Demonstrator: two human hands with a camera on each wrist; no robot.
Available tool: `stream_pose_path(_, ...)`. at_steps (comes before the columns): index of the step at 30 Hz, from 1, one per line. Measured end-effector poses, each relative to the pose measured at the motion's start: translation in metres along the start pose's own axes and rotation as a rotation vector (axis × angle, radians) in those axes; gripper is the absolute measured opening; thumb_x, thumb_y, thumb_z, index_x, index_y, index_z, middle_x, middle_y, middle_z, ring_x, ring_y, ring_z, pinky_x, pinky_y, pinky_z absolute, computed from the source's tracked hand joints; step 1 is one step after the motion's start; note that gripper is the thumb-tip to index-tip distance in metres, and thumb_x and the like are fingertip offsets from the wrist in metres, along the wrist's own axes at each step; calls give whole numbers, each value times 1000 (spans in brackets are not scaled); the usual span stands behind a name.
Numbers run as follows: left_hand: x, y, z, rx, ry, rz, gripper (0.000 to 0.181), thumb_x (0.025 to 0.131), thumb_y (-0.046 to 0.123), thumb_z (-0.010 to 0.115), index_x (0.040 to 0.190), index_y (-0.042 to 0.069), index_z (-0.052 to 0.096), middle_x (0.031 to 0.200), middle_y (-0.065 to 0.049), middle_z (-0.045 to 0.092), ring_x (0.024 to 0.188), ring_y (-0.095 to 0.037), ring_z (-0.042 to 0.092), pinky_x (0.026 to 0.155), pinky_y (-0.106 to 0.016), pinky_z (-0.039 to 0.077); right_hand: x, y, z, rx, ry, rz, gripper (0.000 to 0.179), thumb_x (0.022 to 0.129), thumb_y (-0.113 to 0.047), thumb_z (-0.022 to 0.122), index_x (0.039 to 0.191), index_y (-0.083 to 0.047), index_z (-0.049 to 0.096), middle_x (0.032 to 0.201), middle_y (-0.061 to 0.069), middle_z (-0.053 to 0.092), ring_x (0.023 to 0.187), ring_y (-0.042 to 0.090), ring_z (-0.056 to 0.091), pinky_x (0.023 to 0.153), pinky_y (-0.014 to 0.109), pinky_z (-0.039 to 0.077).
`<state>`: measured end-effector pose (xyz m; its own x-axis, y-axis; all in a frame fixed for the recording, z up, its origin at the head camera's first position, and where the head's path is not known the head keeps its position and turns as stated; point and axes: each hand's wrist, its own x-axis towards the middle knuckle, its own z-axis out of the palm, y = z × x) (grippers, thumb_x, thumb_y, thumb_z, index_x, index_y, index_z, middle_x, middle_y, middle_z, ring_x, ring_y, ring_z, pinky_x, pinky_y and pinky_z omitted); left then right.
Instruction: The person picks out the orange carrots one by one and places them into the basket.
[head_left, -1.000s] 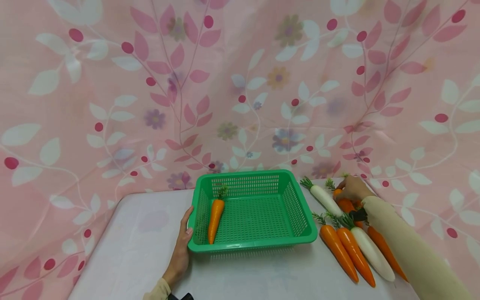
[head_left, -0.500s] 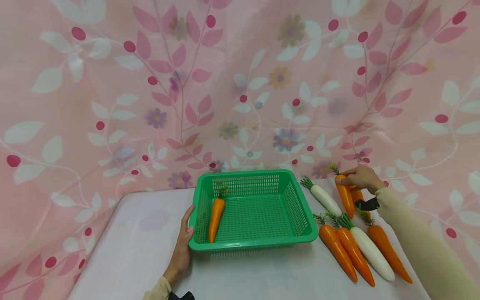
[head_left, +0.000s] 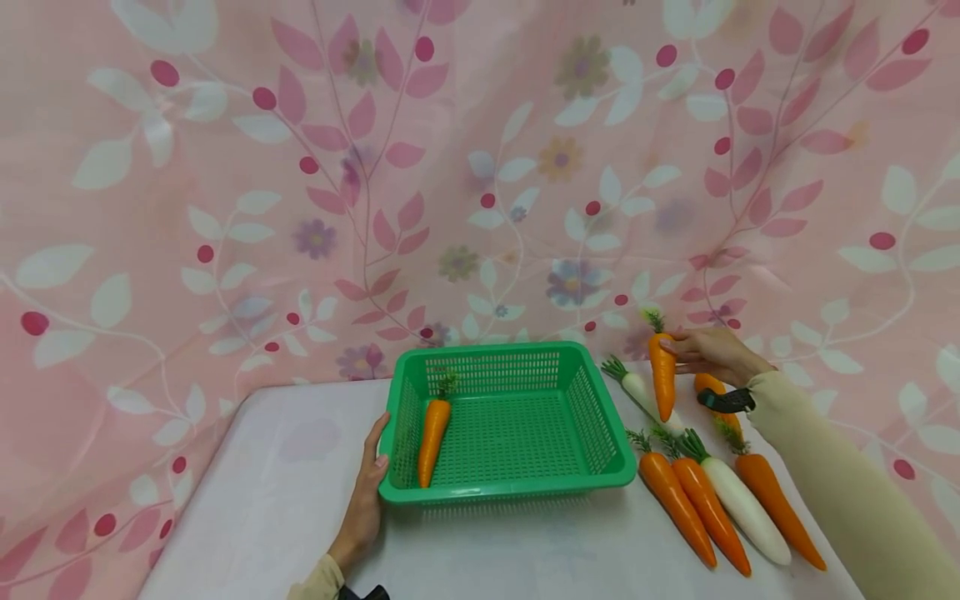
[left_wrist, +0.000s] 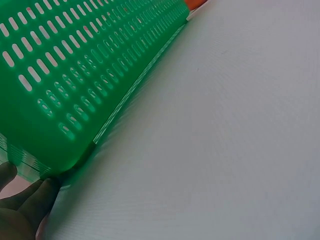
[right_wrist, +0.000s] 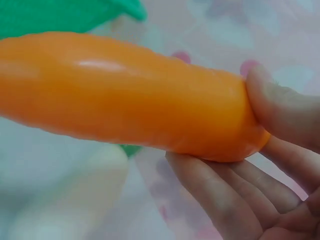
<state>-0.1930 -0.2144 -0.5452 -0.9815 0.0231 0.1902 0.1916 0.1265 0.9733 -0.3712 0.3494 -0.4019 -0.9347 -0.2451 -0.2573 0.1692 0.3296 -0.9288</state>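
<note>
My right hand (head_left: 716,350) pinches an orange carrot (head_left: 663,375) near its leafy top, thumb on one side and fingers on the other. The carrot hangs tip down over a white radish (head_left: 637,390); in the right wrist view its smooth body (right_wrist: 125,92) crosses the frame. At the left side of a green plastic basket (head_left: 510,492) my left hand (head_left: 365,492) grips the rim, thumb over the edge. The left wrist view has those fingers (left_wrist: 37,200) at the basket's lower corner. Inside the basket, along its left wall, lies another carrot (head_left: 432,442).
Right of the basket lie two carrots (head_left: 677,508) (head_left: 712,512), a white radish (head_left: 746,508) and a further carrot (head_left: 780,508). One more carrot (head_left: 708,385) is partly hidden behind the right wrist. The white table (head_left: 300,467) meets a pink floral cloth (head_left: 480,167) at the back.
My right hand has lifted a carrot from the back of the pile and carried it left toward the basket. The left hand keeps its hold on the basket.
</note>
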Motion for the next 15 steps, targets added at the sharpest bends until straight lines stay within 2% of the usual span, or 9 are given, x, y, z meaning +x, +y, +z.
stream_pose_path(3, 0, 0, 0, 1, 0, 1, 59, 112, 38, 24, 170, 40, 16, 179, -3, 6, 162, -37, 7, 122, -79, 1, 3, -4, 7, 59, -37, -4, 72, 109, -27, 62, 160, 12, 31, 107, -8, 76, 102, 10, 76, 97, 38, 61)
stream_pose_path(9, -1, 0, 0, -1, 1, 9, 59, 112, 37, 24, 170, 40, 16, 179, -3, 6, 163, -37, 7, 122, -78, 1, 7, -14, 26, 61, -109, -48, 69, 111, -24, 57, 163, 9, 27, 115, -11, 74, 107, 9, 74, 99, 35, 60)
stream_pose_path(15, -1, 0, -1, 2, 4, 20, 59, 112, 36, 24, 170, 39, 16, 179, -2, 7, 162, -36, 8, 122, -78, 1, 15, -28, 50, 59, -141, -68, 67, 110, -25, 60, 161, 9, 32, 113, -6, 75, 105, 11, 75, 100, 39, 60)
